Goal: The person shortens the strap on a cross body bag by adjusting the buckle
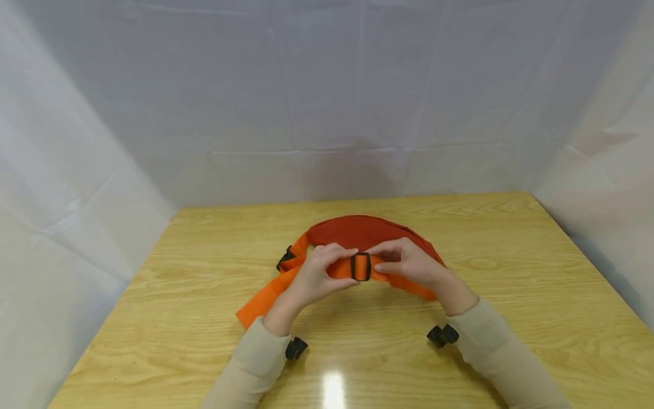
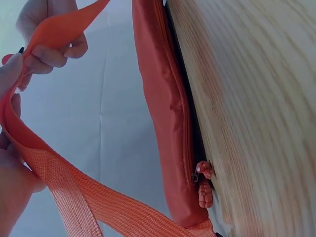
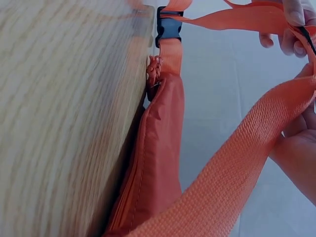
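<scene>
A red waist bag [image 1: 357, 230] lies on the table, its orange strap [image 1: 268, 298] raised in front of it. The strap runs through a black slider buckle [image 1: 367, 267]. My left hand [image 1: 317, 277] grips the slider by its upper and lower edges between fingers and thumb. Just to the right, my right hand [image 1: 414, 264] pinches the strap beside the slider. One loose strap length hangs toward the left. A black side-release buckle [image 3: 169, 29], fastened, joins the strap to one end of the bag. Near that end dangles a zipper pull [image 2: 205, 192].
The bag rests on a wood-grain table [image 1: 168, 318]. White sheeting [image 1: 245, 113] hangs behind and at both sides. Small black devices [image 1: 295, 348] sit at both wrists, by the beige sleeves [image 1: 260, 349].
</scene>
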The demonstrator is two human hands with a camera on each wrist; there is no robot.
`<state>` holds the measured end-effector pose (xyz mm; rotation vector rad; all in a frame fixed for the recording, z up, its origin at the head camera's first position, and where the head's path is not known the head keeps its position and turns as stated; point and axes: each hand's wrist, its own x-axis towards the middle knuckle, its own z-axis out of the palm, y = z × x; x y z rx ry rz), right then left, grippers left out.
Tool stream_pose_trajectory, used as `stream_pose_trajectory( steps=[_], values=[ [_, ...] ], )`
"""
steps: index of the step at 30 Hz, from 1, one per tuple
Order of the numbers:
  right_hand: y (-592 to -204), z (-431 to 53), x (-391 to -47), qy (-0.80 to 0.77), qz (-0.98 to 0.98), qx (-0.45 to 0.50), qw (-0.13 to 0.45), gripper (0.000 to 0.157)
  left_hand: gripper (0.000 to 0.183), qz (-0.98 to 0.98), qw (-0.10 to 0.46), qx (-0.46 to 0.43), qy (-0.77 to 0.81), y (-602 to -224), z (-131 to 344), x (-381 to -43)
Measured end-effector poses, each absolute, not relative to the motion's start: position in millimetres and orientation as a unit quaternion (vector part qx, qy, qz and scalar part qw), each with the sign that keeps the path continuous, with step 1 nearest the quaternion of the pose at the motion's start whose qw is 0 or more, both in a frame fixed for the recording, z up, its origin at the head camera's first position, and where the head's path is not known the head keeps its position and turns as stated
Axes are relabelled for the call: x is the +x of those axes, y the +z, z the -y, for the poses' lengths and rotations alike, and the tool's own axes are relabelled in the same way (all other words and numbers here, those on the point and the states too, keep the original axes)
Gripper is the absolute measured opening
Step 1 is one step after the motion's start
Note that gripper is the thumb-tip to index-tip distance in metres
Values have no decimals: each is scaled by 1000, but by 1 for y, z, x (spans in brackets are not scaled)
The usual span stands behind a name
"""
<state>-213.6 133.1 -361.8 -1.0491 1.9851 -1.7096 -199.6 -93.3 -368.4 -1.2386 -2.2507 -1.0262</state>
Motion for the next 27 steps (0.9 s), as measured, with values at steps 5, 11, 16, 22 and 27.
stream_pose_trajectory(
  steps=[5, 11, 16, 22, 27],
  values=[
    [-361, -131, -212, -590, -728, -318, 143, 25, 48, 798, 183, -444, -364, -371, 90, -200],
    [-365, -130, -212, -615, -719, -290, 141, 16, 48, 807, 186, -433, -356, -369, 90, -198],
    [-368, -135, -214, -604, -718, -312, 149, 22, 48, 811, 196, -426, -349, -368, 93, -198],
    [-367, -139, -215, -600, -716, -320, 159, 27, 48, 807, 196, -429, -355, -367, 94, -198],
    [-365, -135, -214, -611, -707, -319, 157, 24, 48, 799, 190, -442, -359, -368, 92, -198]
  ],
)
